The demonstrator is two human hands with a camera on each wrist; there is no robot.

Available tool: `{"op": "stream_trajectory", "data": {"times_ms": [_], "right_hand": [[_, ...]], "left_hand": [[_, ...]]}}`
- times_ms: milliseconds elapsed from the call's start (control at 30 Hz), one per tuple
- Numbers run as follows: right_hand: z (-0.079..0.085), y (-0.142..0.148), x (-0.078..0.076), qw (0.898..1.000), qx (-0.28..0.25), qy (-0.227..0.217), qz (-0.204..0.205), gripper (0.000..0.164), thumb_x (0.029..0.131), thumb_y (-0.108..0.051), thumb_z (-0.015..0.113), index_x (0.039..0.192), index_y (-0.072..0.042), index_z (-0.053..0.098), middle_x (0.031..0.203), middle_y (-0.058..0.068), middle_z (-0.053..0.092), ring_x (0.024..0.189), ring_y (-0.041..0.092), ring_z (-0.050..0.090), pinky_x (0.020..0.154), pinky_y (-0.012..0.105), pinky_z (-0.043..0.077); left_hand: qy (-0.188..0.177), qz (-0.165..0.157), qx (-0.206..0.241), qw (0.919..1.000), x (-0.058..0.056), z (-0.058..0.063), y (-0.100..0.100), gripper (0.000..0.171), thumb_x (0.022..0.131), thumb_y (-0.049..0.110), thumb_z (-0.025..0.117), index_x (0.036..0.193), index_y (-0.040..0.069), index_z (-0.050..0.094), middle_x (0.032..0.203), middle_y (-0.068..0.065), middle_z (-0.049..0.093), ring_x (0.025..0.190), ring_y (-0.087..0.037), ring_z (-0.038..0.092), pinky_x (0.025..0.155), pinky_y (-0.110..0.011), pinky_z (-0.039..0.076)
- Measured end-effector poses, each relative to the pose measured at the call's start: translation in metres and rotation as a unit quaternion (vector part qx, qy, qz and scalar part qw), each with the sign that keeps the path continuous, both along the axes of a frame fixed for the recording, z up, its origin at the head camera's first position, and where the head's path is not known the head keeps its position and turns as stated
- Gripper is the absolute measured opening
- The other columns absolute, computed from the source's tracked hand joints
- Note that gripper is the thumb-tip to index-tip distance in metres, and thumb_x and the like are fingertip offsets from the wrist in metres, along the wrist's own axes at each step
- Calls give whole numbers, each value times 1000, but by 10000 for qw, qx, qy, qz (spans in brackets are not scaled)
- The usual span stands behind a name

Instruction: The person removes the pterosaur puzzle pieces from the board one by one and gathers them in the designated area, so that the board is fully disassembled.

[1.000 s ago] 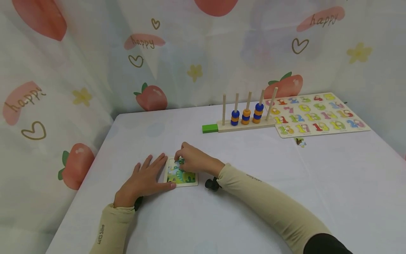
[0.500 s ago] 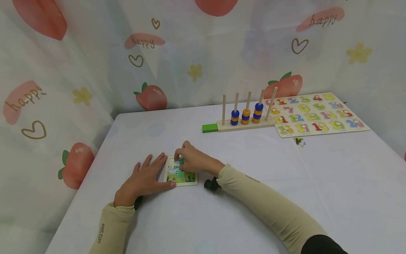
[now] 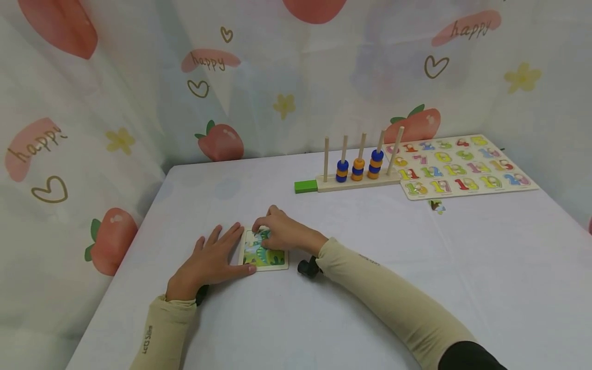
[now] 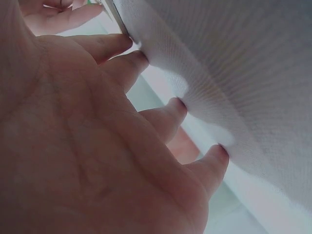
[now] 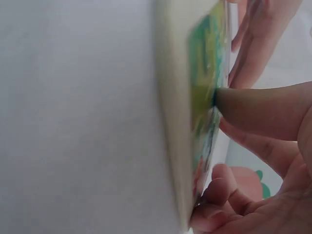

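Observation:
A small dinosaur jigsaw puzzle with a pale wooden frame lies flat on the white table. My left hand is spread beside it, thumb on the lower left corner and a fingertip at its left edge. In the left wrist view, the outstretched fingers rest on the cloth. Over the puzzle's upper part is my right hand. Its thumb and index finger come down round a puzzle piece, mostly hidden by the hand. In the right wrist view, the thumb touches the picture; other fingers curl near the frame's edge.
Behind stands a wooden peg counter with blue and orange beads and a green end. To its right lies a number board. A loose puzzle piece sits at that board's front edge. A patterned curtain borders the table.
My right hand's fingers shift very slightly on the puzzle's upper part. The left hand and the puzzle stay in place.

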State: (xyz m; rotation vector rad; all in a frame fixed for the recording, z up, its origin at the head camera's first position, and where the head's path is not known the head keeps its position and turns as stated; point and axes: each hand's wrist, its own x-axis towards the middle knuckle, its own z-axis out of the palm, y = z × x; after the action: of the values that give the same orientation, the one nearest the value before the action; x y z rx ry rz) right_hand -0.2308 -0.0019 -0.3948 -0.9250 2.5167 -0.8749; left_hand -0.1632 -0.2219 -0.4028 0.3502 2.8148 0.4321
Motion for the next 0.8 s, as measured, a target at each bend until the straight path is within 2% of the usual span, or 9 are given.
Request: {"op": "stream_trajectory", "data": {"times_ms": [133,333,533,667,800], "right_hand": [[1,-2,-1,10000,43,-58,58,26,99,-8,76,124,-11,76,120,12,50,110,25,49,88,37,50],[-2,-2,-1,9999,-94,-37,6,23,97,-6,78,119,-14,74,125,13,49,117,28,48,92,41,49],[-5,2,-3,9991,-368,118,152,25,97,0,73,117,-14,77,124,11,59,119,28,52,98,44,48],[-6,5,-4,9974,-674,230,137,27,99,5,65,120,-7,76,117,11,67,112,25,60,97,40,51],[-5,7,-5,9954,-929,157,-160,19,101,4,64,118,-1,71,105,8,69,96,20,62,87,32,53]], "left_hand": [[-1,-13,-14,10000,0,0,0,109,90,66,76,171,10,29,177,-10,23,161,-50,9,120,-78,6],[-18,-11,-23,10000,-1,1,0,109,89,67,76,171,10,29,177,-10,23,160,-50,9,120,-78,6],[-12,-20,-44,10000,-1,0,0,110,89,67,76,171,10,29,177,-10,23,160,-50,9,120,-78,6],[-43,22,-50,10000,-1,0,1,110,89,67,76,171,10,29,177,-10,23,161,-50,9,120,-78,6],[-66,58,-31,10000,-1,0,1,111,88,67,77,171,11,28,177,-10,23,161,-49,8,120,-77,5]]}}
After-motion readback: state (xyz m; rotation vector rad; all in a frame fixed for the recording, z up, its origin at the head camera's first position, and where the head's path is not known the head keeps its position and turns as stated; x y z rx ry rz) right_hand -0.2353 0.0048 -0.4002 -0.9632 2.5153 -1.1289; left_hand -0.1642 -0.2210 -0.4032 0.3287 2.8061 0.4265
